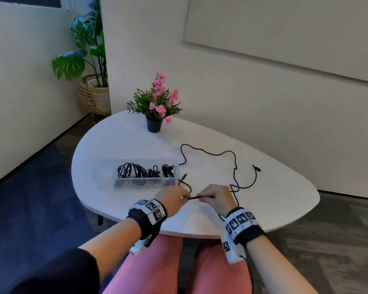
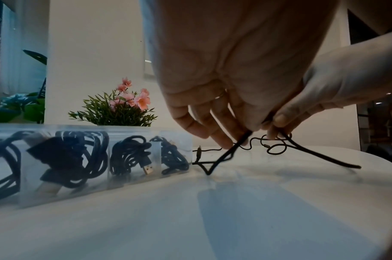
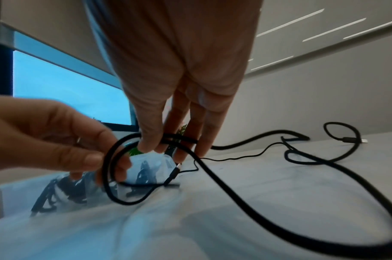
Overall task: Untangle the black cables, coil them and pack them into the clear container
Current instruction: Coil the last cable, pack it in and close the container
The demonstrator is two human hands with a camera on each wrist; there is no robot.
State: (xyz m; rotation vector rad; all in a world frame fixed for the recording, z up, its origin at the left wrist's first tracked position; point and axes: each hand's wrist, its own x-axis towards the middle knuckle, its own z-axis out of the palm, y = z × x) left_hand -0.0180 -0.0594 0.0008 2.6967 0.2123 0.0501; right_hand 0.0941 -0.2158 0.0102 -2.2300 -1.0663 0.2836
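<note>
My left hand [image 1: 172, 198] and right hand [image 1: 216, 196] both pinch one black cable [image 1: 200, 196] — beside the clear container [image 1: 106, 175].

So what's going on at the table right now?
A person is coiling a black cable: the left hand and right hand both pinch it near the table's front edge. Most of it trails loose across the white table. The clear container already holds several bundled cables.
</note>
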